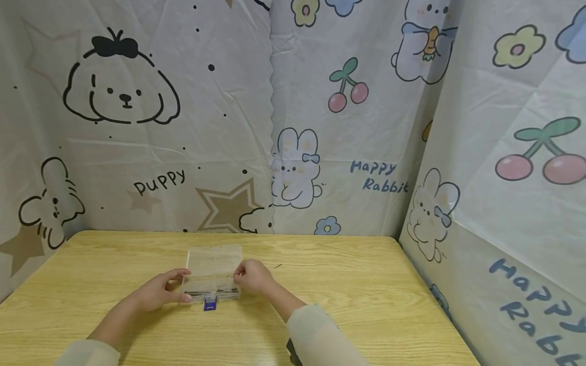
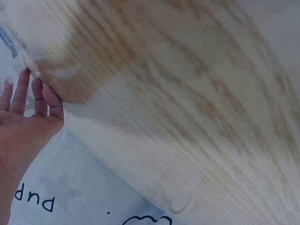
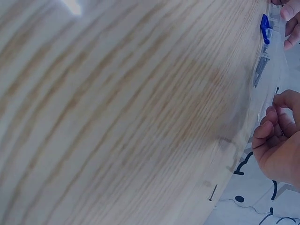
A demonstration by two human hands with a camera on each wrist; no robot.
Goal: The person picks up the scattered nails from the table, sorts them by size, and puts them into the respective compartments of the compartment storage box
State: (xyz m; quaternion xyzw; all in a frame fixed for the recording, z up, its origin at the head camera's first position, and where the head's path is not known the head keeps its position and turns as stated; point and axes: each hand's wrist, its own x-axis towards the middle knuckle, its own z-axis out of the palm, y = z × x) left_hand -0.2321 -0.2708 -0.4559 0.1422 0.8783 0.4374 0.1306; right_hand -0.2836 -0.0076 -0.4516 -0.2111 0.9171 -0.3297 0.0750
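A clear plastic box (image 1: 212,262) with its lid raised stands on the table. A blue latch (image 1: 210,303) hangs at its front. Thin dark nails (image 1: 197,293) lie along the box's front part; the right wrist view shows them (image 3: 260,70) through the plastic. My left hand (image 1: 157,292) holds the box's left side, thumb at the front corner and fingers farther back. Over the right side of the box, my right hand (image 1: 254,277) has its fingers curled and pinches a small nail (image 3: 277,90), whose dark end sticks out.
One loose nail (image 1: 277,266) lies on the wooden table (image 1: 357,305), right of the box and beyond my right wrist. Printed cloth (image 1: 220,112) hangs behind the table's back edge and along both sides. Something dark (image 1: 293,352) shows beside the right sleeve.
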